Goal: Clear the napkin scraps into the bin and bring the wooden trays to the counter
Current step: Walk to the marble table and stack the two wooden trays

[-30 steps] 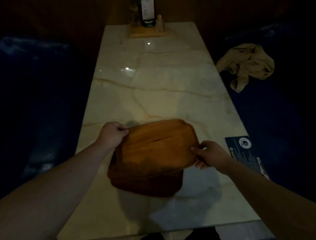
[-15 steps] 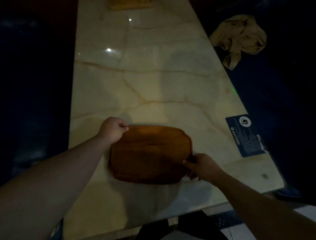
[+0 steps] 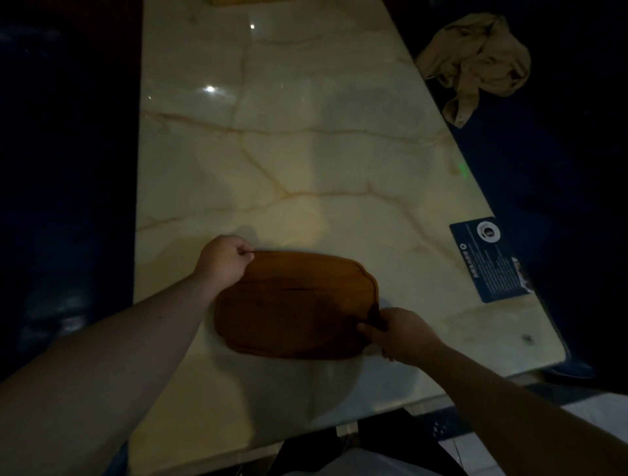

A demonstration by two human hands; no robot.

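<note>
A stack of brown wooden trays (image 3: 295,305) with rounded corners is held just above the near part of the marble table (image 3: 306,153). My left hand (image 3: 226,260) grips the stack's far left corner. My right hand (image 3: 399,331) pinches its near right corner. No napkin scraps or bin are in view. How many trays are in the stack is hard to tell in the dim light.
A dark blue printed card (image 3: 489,258) lies at the table's right edge. A crumpled beige cloth (image 3: 475,64) rests on the dark blue seat to the right. A wooden holder (image 3: 238,2) barely shows at the table's far end. Dark seating flanks both sides.
The trays have been drawn nearer to me and turned flatter in both hands. The view has tilted down and shifted right, so the far holder has almost left the frame.
</note>
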